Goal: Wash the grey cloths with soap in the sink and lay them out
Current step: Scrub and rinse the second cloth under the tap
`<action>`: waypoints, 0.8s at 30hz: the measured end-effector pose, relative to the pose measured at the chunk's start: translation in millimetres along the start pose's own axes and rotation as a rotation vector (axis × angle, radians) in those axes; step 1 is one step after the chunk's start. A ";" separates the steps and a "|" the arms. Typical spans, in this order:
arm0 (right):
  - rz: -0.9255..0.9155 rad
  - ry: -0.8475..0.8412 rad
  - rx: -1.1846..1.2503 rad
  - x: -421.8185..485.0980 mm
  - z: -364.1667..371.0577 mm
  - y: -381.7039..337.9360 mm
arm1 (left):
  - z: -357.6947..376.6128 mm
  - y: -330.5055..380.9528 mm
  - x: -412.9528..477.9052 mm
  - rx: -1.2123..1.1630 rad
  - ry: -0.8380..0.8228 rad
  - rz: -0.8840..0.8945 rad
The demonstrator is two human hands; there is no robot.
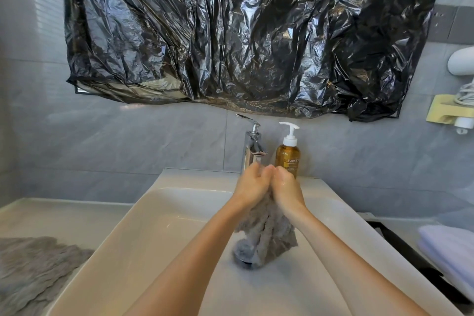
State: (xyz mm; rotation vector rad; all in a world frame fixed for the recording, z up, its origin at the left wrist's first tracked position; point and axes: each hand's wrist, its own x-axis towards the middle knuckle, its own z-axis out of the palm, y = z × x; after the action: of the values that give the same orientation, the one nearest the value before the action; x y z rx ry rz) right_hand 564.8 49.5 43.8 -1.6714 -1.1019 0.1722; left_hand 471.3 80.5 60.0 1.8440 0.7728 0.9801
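Note:
A wet grey cloth hangs bunched over the white sink, its lower end near the drain. My left hand and my right hand grip its top side by side, knuckles touching, just below the chrome tap. An amber pump bottle of body soap stands on the sink's back rim, right of the tap. Another grey cloth lies spread flat on the counter at the left.
Crinkled black plastic covers the mirror above the sink. At the right, folded white towels lie on the counter beside a dark strip. A yellow wall holder with a white device hangs at the far right.

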 end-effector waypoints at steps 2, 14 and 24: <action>-0.052 -0.068 0.011 -2.6 -1.3 -4.1 | -3.9 -4.5 6.5 -0.064 0.091 -0.043; -0.024 0.080 0.162 9.8 -28.9 -0.2 | -26.2 -30.8 19.7 -0.320 0.089 -0.223; -0.098 -0.313 0.020 3.9 -19.0 4.5 | -24.1 -22.1 14.3 -0.474 0.177 -0.110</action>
State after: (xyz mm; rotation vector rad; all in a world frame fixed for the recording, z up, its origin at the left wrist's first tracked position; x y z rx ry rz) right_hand 580.9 39.3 49.5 -1.6024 -1.4073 0.3899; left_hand 455.0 111.2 51.7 1.3082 0.6684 1.1517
